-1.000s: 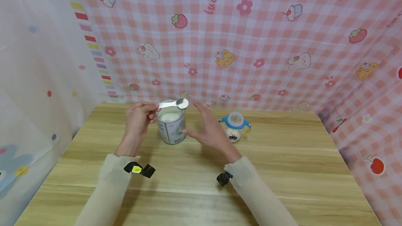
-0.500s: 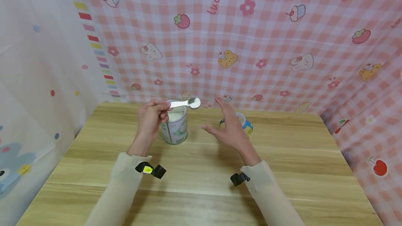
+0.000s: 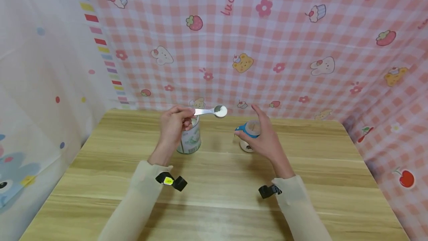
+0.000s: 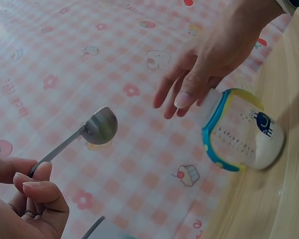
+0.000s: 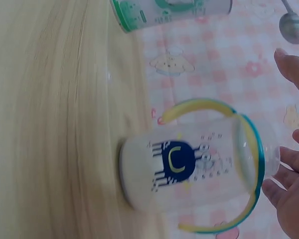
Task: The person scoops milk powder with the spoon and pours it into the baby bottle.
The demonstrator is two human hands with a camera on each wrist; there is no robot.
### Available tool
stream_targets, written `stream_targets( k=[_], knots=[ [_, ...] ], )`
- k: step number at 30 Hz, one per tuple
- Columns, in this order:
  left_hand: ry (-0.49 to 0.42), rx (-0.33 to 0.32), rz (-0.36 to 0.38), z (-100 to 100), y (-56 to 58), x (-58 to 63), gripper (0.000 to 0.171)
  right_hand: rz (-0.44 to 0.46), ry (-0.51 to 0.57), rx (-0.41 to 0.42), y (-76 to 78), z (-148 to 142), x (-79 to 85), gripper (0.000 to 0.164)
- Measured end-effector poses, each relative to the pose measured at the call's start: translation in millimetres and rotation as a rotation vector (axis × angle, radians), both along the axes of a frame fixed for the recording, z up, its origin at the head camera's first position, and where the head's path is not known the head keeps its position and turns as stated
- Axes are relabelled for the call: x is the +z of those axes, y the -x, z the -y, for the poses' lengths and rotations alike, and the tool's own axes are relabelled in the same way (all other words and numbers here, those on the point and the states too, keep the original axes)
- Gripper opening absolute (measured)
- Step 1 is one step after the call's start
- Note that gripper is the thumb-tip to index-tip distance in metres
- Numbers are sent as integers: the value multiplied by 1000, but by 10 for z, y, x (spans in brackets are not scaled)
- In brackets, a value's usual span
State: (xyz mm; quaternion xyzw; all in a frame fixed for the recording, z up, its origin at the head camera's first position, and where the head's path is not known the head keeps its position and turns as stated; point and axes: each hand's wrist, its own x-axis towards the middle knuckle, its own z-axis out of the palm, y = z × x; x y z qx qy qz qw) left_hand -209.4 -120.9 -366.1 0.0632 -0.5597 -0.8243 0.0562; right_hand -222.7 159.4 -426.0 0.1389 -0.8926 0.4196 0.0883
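Note:
My left hand (image 3: 171,133) pinches the handle of a metal measuring spoon (image 3: 220,111) between thumb and fingers. White powder lies in its bowl, held level in the air between the can and the bottle. Partly behind that hand stands an open tin (image 3: 190,141) with a printed label. My right hand (image 3: 268,140), thumb and fingers spread, is beside the top of a clear baby bottle (image 4: 244,130) with a blue ring and yellow-tipped side handles. The bottle is upright and holds something white. Whether the right fingers touch its neck I cannot tell.
Both things stand toward the back of a wooden table (image 3: 214,203). A pink checked cloth (image 3: 214,40) hangs behind it, and a white printed cloth (image 3: 30,84) on the left. Black cameras (image 3: 172,182) sit on both wrists.
The left hand has carried the powder-filled spoon rightward from above the tin. My right hand has moved right too, from beside the tin to the bottle, its fingers still spread.

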Motion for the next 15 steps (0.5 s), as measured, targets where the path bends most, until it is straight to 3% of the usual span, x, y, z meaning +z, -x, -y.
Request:
stream_targets(
  k=[7, 15],
  knots=[
    [29, 0, -11, -170, 28, -9, 12, 56, 13, -43, 42, -152, -116, 103],
    [68, -20, -7, -356, 63, -62, 10, 114, 98, -7, 79, -267, -294, 101]
  ],
)
